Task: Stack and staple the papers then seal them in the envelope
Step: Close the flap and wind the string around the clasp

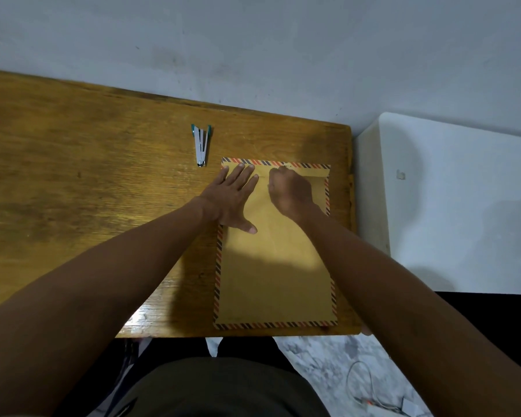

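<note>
A brown envelope point(275, 275) with a red and dark striped border lies flat on the wooden table point(88, 191), near its right end. My left hand point(233, 198) lies flat with spread fingers on the envelope's upper left part. My right hand point(289, 192) has curled fingers and presses down on the folded flap near the top edge. No loose papers show. A small silver stapler point(201, 145) with green ends lies on the table, up and left of the envelope, apart from both hands.
A white cabinet or appliance point(463, 206) stands right of the table. A grey wall runs behind. Below the table's near edge are my lap and a marbled floor with a cable point(370, 389).
</note>
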